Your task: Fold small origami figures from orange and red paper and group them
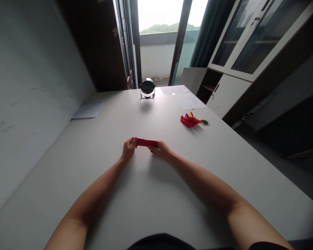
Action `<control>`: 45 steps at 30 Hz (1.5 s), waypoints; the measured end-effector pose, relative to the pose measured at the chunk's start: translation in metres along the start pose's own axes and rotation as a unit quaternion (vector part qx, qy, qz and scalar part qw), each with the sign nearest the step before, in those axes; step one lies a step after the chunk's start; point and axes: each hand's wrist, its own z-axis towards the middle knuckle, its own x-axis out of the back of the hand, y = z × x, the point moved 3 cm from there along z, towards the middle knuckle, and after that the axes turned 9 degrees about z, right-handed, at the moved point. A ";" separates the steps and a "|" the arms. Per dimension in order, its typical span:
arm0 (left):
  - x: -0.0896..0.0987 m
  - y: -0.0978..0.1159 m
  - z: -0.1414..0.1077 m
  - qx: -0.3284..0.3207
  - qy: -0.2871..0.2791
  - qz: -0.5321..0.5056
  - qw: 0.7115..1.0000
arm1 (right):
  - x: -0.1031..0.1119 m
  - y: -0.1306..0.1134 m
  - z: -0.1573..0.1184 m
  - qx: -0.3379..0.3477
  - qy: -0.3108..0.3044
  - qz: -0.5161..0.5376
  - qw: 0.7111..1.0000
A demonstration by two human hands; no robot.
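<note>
A narrow strip of folded red paper (145,142) is stretched level between my two hands, over the middle of the white table (114,118). My left hand (129,148) pinches its left end, thumb on top. At the right end, my right hand (160,149) grips the strip with its fingers closed round it. The fingers hide both ends of the paper. Farther back on the right lie folded red and orange paper pieces (190,120), apart from both hands.
A round silver and black device (147,88) stands at the table's back edge. White sheets (189,100) lie at the back right, and papers (88,109) at the back left by the wall. A round cable hole (205,123) is beside the folded pieces.
</note>
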 end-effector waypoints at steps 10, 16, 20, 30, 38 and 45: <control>-0.008 -0.008 0.000 -0.001 -0.081 -0.038 0.996 | 0.000 0.002 0.002 0.012 0.034 0.017 0.999; -0.006 -0.009 0.000 -0.013 -0.052 0.012 0.999 | 0.005 0.007 0.005 0.052 0.080 0.041 0.995; -0.004 -0.005 -0.001 -0.015 -0.031 0.034 0.999 | 0.011 0.008 0.006 0.071 0.128 0.043 0.988; 0.000 0.003 -0.001 -0.016 -0.018 0.012 1.000 | 0.013 -0.001 0.000 0.082 0.146 -0.056 0.984; 0.000 0.001 -0.002 -0.039 -0.067 0.080 0.994 | 0.020 -0.011 -0.006 0.087 0.139 -0.185 0.969; 0.000 -0.002 0.000 -0.024 -0.056 0.094 0.994 | 0.038 -0.015 -0.005 0.105 0.148 -0.216 0.960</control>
